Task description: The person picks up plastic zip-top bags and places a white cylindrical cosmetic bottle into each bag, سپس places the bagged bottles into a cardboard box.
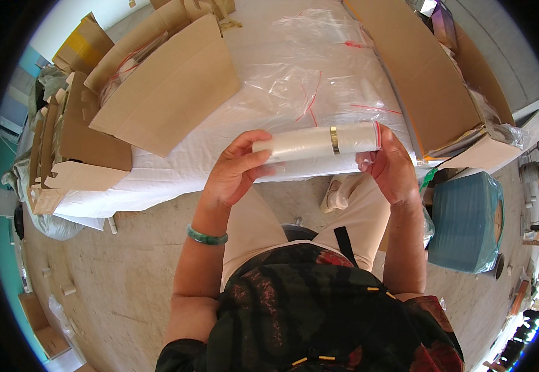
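Observation:
A long white cylinder with a gold band [300, 142] lies level between my hands, above the near edge of the table. It appears to be inside a clear plastic bag [365, 135] with a red strip at its right end. My left hand [235, 166] is closed round the cylinder's left end, thumb in front. At the right end, my right hand [395, 172] pinches the bag beside the red strip, its fingers partly hidden behind. Several clear bags with red strips [311, 99] are spread on the white-covered table [257, 37] beyond.
An open cardboard box [176, 87] holding red-edged bags stands on the table's left, with another carton [87, 142] beside it. A long open box [406, 74] borders the right side. A blue plastic-wrapped stack [464, 220] is on the floor at right.

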Demonstrator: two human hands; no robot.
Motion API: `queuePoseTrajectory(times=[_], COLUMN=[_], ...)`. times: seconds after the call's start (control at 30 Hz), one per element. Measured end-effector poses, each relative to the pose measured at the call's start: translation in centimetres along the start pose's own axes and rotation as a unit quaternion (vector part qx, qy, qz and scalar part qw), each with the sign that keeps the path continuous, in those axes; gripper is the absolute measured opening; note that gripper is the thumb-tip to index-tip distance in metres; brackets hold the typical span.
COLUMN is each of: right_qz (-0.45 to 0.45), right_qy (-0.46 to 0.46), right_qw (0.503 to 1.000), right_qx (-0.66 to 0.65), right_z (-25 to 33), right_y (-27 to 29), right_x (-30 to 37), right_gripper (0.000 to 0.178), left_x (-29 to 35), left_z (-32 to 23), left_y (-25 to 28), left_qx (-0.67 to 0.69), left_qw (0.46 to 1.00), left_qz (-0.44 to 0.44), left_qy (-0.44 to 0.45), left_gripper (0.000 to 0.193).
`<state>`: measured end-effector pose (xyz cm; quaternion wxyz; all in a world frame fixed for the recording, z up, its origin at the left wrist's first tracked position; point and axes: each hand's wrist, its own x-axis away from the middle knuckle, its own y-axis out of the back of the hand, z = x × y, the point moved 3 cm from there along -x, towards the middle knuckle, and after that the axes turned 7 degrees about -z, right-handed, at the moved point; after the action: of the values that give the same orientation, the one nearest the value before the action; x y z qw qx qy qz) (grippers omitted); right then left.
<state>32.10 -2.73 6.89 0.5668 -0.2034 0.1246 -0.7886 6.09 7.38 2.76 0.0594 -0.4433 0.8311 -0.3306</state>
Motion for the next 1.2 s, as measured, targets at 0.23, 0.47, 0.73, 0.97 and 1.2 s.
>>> queuePoseTrajectory(times=[0.23,0.47,0.73,0.97,1.2], right_qz=[-0.018,0.045,0.142,0.260,0.271], right_qy=[0.034,0.135,0.219,0.250,0.316], right_qw=[0.991,0.963,0.892,0.841,0.847], right_qx=[0.131,0.231,0.370,0.403,0.332], right_z=[0.2,2.1,2.8,3.3,4.5], right_y=[-0.7,-2.2,-6.6,-10.9,-14.5], right_x=[0.3,1.1,2.4,2.6,1.2], right_gripper=[0.041,0.036,0.041,0.042,0.039], left_x=[0.1,0.5,1.3,2.5,5.5], left_z=[-0.2,-1.3,0.5,-2.4,-8.5], left_y=[-0.4,-1.5,-3.2,-5.2,-5.2], left_qx=[-0.089,-0.271,-0.322,-0.341,-0.408], left_qw=[0.992,0.960,0.929,0.924,0.894], left_qz=[0.023,0.062,0.179,0.162,0.095], left_qy=[-0.082,-0.020,0.031,-0.066,-0.162], left_gripper=[0.025,0.054,0.061,0.062,0.060])
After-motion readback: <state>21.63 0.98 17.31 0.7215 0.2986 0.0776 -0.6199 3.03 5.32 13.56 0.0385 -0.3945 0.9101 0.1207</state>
